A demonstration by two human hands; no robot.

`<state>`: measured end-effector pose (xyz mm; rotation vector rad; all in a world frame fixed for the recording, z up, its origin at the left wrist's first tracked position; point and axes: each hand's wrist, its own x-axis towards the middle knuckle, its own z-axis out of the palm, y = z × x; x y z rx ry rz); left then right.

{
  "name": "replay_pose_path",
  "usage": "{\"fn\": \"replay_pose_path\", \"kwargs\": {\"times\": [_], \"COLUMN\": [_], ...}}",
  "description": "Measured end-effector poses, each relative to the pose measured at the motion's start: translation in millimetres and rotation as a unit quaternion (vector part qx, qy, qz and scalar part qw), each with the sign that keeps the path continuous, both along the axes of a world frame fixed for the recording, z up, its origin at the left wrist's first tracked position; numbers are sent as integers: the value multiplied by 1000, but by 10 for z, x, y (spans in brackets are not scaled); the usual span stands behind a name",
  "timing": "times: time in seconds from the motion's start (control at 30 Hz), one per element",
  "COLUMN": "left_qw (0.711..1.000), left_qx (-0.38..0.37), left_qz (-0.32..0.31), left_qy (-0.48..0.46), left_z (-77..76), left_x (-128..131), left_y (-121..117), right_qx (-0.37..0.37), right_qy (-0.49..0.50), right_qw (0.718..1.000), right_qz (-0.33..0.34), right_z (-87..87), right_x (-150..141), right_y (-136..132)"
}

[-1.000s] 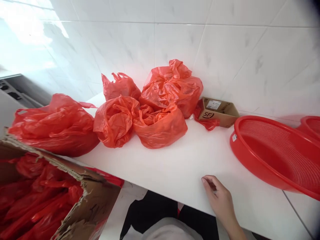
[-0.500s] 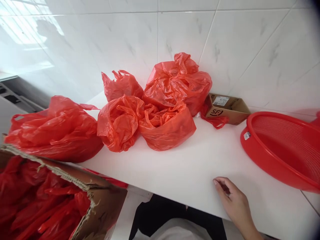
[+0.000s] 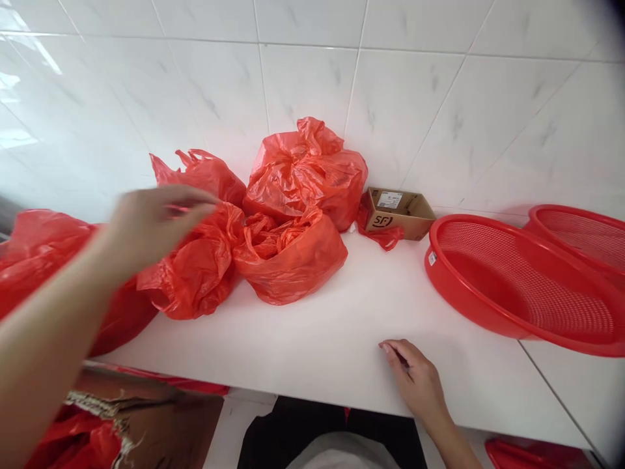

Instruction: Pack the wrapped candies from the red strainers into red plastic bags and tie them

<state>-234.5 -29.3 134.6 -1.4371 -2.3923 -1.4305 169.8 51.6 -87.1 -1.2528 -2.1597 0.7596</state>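
My left hand [image 3: 151, 225], a little blurred, is held over the red plastic bags at the left, thumb and fingers stretched out with a gap between them. Nothing shows in it. Just beyond its fingertips lies a crumpled red plastic bag [image 3: 195, 273]; I cannot tell whether they touch. Beside that stands another filled red bag [image 3: 293, 267], its top gathered loosely. My right hand [image 3: 417, 378] rests on the white tabletop [image 3: 312, 348] near the front edge, fingers curled in against the thumb, with nothing visible in them.
A large knotted red bag [image 3: 312, 172] and a smaller one [image 3: 205, 176] sit by the tiled wall. A small open cardboard box [image 3: 400, 225] stands right of them. Two red mesh baskets [image 3: 469, 303] are at the right. A torn carton [image 3: 166, 423] with red bags is lower left.
My left hand has come into view from the left, over the bags. The view has swung right, bringing more of the second basket into sight. My right hand stays curled on the table.
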Motion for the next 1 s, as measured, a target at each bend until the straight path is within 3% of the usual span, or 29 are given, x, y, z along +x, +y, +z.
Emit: {"fn": "replay_pose_path", "kwargs": {"times": [0.1, 0.2, 0.27, 0.33, 0.43, 0.53, 0.67, 0.77, 0.87, 1.0], "left_qw": [991, 986, 990, 998, 994, 973, 953, 937, 917, 893], "left_qx": [-110, -141, -118, -47, 103, 187, 183, 148, 131, 162], "left_qz": [-69, -83, -75, -51, -12, -42, -153, -246, -288, -221], "left_qy": [40, 28, 16, 0, -47, -126, -186, -200, -242, -356], "left_z": [-236, -347, -276, -125, 78, 81, -204, -500, -802, -1210], "left_x": [168, 319, 369, 389, 438, 602, 1081, 1491, 1705, 1674], "left_y": [592, 998, 1058, 996, 858, 804, 840, 870, 862, 781], "right_qx": [3, -3, -23, -50, -57, -36, -97, -166, -190, -168], "right_qy": [5, 14, 18, 33, 81, 160, 330, 416, 419, 428], "right_qw": [1000, 1000, 999, 997, 994, 982, 931, 885, 884, 888], "right_qz": [2, 18, 32, 39, 56, 91, 120, 123, 80, -30], "right_z": [-9, -7, 37, 141, 405, 736, 1109, 1212, 1104, 804], "right_x": [13, 47, 42, -24, -268, -607, -928, -962, -810, -423], "right_y": [-30, -36, -1, 68, 191, 258, 252, 265, 340, 454]}}
